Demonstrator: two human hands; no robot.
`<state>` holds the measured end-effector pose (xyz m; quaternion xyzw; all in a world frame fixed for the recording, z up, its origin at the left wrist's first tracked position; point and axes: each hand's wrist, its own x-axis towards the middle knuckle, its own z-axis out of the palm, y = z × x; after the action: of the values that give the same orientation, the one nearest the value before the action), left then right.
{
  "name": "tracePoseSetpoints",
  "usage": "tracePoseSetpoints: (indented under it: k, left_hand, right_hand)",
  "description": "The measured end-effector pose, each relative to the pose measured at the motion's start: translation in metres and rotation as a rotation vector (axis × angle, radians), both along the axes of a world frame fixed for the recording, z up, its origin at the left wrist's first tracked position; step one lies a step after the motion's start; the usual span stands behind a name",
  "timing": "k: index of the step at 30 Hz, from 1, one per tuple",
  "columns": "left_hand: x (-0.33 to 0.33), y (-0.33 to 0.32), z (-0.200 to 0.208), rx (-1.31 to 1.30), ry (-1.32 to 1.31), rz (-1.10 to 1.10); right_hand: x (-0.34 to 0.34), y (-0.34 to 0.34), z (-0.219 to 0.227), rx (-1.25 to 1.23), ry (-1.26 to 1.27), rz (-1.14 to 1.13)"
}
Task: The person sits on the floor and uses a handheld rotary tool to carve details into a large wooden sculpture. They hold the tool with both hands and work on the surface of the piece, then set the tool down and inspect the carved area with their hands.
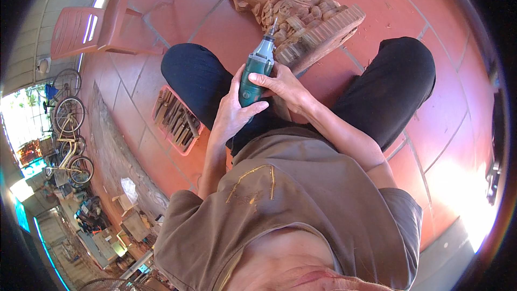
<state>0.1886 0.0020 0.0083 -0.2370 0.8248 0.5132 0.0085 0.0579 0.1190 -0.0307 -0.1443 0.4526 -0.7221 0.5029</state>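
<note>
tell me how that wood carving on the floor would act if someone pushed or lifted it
The wood carving looks like a thick solid block, so probably heavy and stiff. It lies on red floor tiles on a broad side, so a push would likely slide it, not roll it. Its fine raised details might chip if knocked.

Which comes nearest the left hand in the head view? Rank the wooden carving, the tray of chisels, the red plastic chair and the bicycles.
From the left hand:
1. Tray of chisels, on the floor to its left.
2. Wooden carving, ahead and right.
3. Red plastic chair, far ahead-left.
4. Bicycles, at the far left edge.
</note>
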Motion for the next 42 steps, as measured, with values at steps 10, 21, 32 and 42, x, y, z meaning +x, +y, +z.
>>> tracePoseSetpoints:
  k: [10, 21, 32, 42]
  left_hand:
    - [-0.006, 0.002, -0.005, -0.07, 0.071, 0.063]
    - [-0.009, 0.001, -0.007, -0.045, 0.108, 0.091]
    - [-0.01, -0.001, -0.009, -0.06, 0.133, 0.067]
    - [-0.011, -0.001, -0.009, -0.06, 0.121, 0.064]
  right_hand:
    - [-0.004, -0.005, -0.001, 0.05, 0.069, 0.004]
    - [-0.006, -0.011, -0.005, 0.078, 0.102, -0.019]
    - [-0.008, -0.013, -0.008, 0.103, 0.122, 0.001]
    - [-0.008, -0.014, -0.008, 0.1, 0.103, -0.037]
